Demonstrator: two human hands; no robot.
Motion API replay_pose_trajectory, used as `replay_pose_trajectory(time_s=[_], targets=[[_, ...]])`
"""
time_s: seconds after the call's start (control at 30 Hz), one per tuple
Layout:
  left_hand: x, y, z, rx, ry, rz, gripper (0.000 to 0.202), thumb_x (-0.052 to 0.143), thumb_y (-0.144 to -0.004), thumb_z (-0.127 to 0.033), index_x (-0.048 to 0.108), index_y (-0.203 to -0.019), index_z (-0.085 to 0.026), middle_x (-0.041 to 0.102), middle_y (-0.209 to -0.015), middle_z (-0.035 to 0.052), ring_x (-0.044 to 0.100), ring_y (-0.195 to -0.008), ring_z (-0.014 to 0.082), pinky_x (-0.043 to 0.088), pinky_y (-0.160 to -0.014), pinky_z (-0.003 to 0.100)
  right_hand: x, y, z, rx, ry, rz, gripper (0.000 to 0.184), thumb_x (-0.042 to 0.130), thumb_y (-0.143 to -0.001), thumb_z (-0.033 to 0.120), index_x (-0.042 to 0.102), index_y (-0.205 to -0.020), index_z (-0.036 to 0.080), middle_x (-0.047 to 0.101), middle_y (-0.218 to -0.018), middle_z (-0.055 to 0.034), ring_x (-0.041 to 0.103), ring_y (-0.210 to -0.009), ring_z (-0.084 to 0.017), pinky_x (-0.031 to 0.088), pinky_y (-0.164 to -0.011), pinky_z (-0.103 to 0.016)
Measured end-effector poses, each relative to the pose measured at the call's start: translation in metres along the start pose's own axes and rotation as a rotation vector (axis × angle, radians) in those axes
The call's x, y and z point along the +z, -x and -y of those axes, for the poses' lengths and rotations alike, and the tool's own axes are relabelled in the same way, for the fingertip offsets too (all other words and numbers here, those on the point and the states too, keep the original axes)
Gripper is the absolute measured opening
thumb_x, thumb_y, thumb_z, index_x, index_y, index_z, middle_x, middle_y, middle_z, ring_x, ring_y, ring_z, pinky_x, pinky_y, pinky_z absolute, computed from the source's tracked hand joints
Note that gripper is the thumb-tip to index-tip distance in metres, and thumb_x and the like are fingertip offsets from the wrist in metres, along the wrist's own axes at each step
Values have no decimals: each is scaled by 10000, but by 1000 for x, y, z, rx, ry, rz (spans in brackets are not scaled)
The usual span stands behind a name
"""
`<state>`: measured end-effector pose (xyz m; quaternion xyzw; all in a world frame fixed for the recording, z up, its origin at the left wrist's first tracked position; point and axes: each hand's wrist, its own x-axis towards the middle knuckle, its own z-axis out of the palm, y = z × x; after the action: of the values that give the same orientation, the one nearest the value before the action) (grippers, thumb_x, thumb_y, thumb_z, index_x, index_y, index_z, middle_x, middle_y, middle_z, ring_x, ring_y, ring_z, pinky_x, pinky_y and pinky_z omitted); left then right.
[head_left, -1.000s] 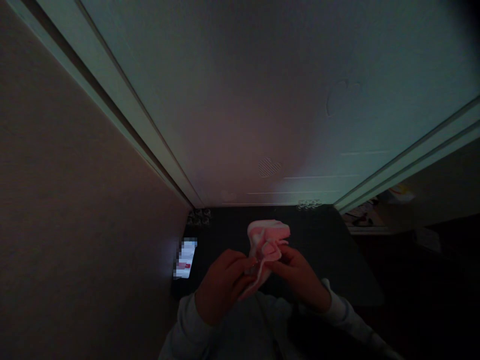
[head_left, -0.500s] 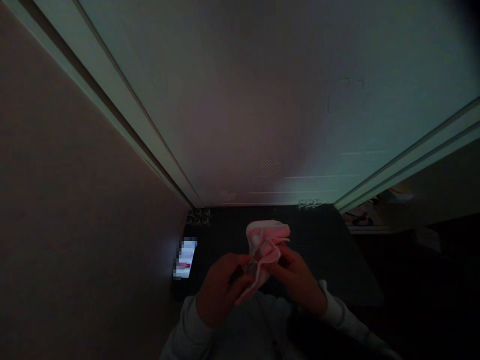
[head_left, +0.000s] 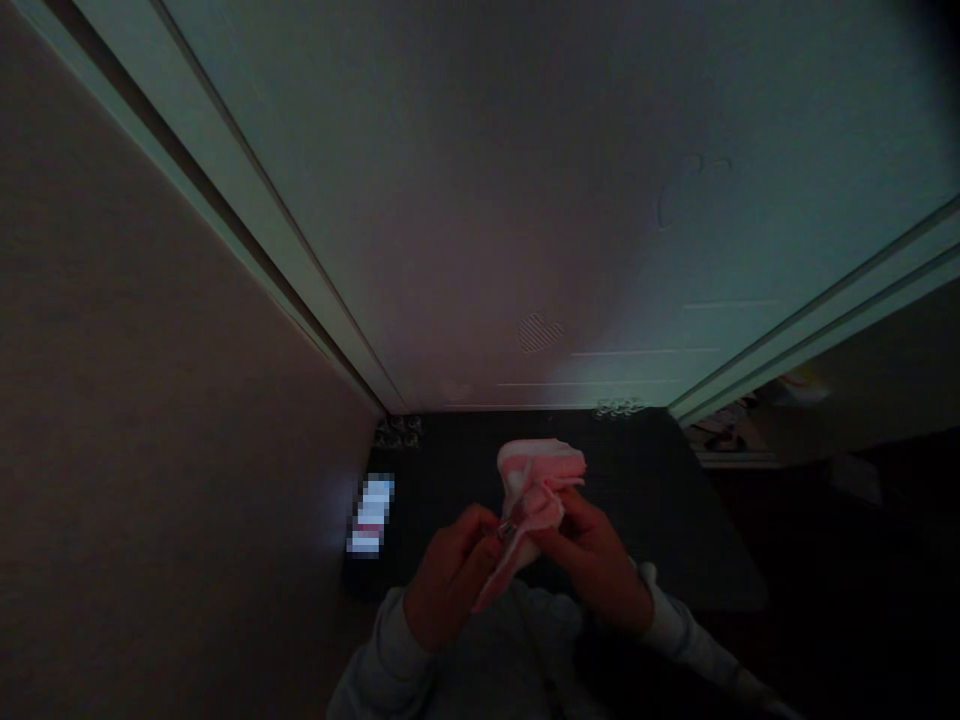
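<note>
In a dim room I hold a small pink and white piece of cloth (head_left: 538,480) over a dark table (head_left: 645,500). My left hand (head_left: 450,580) is closed, pinching the cloth's lower edge, with a small shiny thing I cannot make out at its fingertips. From the right, my right hand (head_left: 592,560) grips the bunched middle of the cloth with curled fingers. Both sleeves are light grey.
A lit phone screen (head_left: 371,515) lies at the table's left edge by the wall. A pale door (head_left: 525,220) with a heart-shaped mark stands behind the table. Papers or books (head_left: 735,430) lie to the right in the dark.
My left hand has drawn in slightly and pinched tighter at the cloth's lower edge. The cloth has shifted a little up and right.
</note>
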<state>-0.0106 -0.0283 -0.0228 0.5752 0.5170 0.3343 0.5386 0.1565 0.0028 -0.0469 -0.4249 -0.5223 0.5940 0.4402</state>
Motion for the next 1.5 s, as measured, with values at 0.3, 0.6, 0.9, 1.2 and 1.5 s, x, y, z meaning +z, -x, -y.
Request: replay_pose_trajectory(time_s=[0.3,0.6,0.9,1.2,1.5], targets=[[0,-6,-1,-108,226,-77,555,355,-753,-720,470,-630,-191,408,-520,-57,357,-465,109,283,-453,231,-2,3,-1,-187,320,-17,105,608,-730,233,677,-788,179,642,-787,-56,583,-710,-186,483,-659,-291],[-6,-11,5,-383,530,81,615,346,-692,-779,459,-535,-196,355,-328,-88,209,-296,60,189,-351,203,-1,4,0,-588,683,32,175,542,-812,255,699,-808,178,712,-720,-84,640,-671,-203,514,-646,-303],[0,-8,6,-145,282,-210,483,428,-803,-620,600,-873,-174,625,-748,12,557,-676,148,432,-626,252,-7,6,-9,-343,585,-76,144,577,-736,253,699,-758,181,713,-722,-75,636,-664,-207,511,-624,-306],[-2,0,7,128,-82,-187,290,627,-753,-179,623,-1039,-227,664,-966,36,612,-834,180,479,-768,281,-6,5,-19,95,2,-155,163,665,-653,290,667,-748,158,677,-727,-41,610,-645,-184,493,-587,-273],[-2,0,1,200,-238,-235,279,582,-770,-155,649,-1028,-238,683,-951,39,609,-832,196,474,-762,284,-5,4,-15,61,-38,-77,119,646,-681,279,651,-723,167,651,-709,-20,587,-615,-153,478,-566,-248]])
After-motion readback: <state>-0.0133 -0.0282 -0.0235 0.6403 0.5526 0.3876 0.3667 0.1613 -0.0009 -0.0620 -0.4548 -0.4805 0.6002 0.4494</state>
